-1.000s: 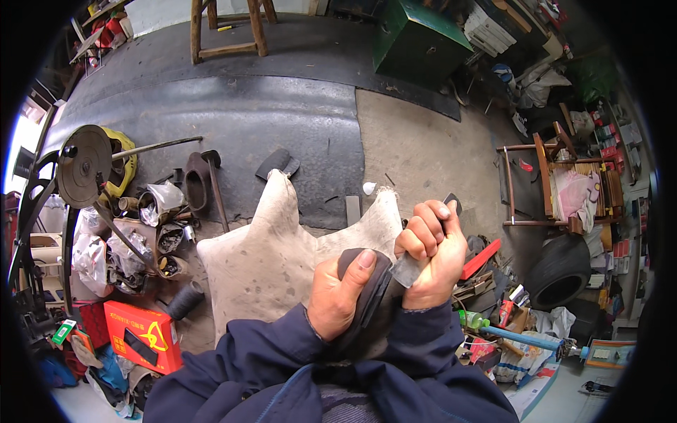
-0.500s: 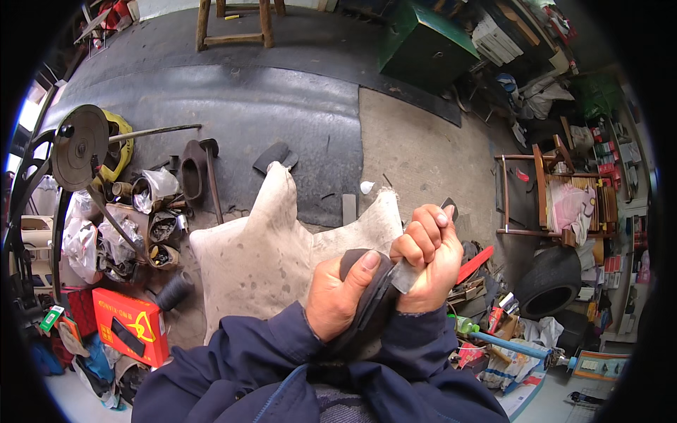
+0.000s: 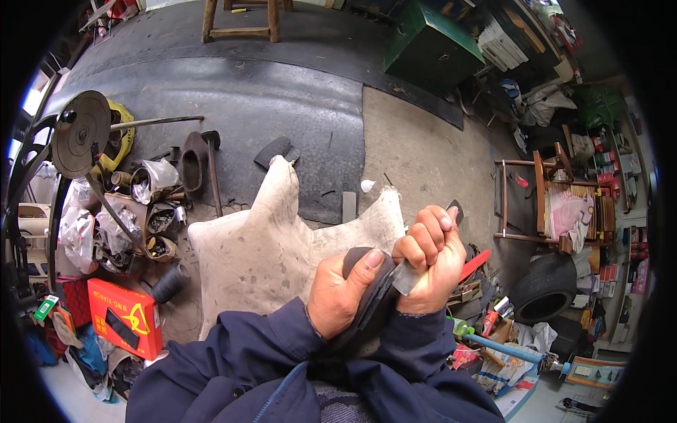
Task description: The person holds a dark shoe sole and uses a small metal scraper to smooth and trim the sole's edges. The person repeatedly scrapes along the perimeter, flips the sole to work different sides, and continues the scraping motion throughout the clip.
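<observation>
My left hand (image 3: 337, 295) is wrapped round a dark shoe (image 3: 361, 261), thumb pressed on its upper near the toe, the sole edge facing right. In my right fist is a flat-bladed knife (image 3: 405, 278). Its grey blade comes out below the fingers and lies against or very close to the sole edge; its dark other end shows above the fist. Whether the blade cuts in I cannot tell. Under both hands, a stained pale cloth (image 3: 247, 261) covers my lap. The shoe's lower part is hidden by my sleeves.
At left stand a hand-wheel machine (image 3: 81, 134), several bags and tins, a black thread spool (image 3: 169, 283) and a red box (image 3: 125, 319). Black scraps (image 3: 273, 151) lie on the floor mat. At right are a tyre (image 3: 543, 287), a wooden chair (image 3: 543, 190) and tools.
The view has tilted a little, so the surroundings sit slightly higher. My hands, the shoe and the knife keep nearly the same pose.
</observation>
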### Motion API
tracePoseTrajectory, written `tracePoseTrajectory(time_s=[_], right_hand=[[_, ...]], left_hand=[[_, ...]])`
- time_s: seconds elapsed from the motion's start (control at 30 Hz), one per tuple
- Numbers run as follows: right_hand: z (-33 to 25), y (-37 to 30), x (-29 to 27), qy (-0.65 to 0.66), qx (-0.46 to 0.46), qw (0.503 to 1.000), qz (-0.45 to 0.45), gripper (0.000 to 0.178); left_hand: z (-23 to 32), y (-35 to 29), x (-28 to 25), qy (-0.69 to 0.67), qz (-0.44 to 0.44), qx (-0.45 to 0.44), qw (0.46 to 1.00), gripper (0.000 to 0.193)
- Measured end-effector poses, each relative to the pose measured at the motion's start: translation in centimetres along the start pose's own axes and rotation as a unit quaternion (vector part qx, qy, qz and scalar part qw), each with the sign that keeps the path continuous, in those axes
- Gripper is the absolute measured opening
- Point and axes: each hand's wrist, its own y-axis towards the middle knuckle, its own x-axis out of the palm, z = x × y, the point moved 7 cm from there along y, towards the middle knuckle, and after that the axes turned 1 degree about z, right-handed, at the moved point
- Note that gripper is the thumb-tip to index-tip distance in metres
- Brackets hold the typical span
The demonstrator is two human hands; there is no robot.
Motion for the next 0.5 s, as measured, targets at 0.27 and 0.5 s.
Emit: tracePoseTrajectory(time_s=[0.27, 0.5], right_hand=[[-0.23, -0.15, 0.39, -0.027, -0.016, 1.0, -0.004, 0.039], [-0.1, -0.19, 0.55, -0.045, -0.012, 0.999, -0.006, 0.039]], left_hand=[[0.16, 0.18, 0.03, 0.026, 0.013, 0.021, 0.999, 0.033], [0.18, 0.19, 0.08, 0.031, 0.009, 0.018, 0.999, 0.033]])
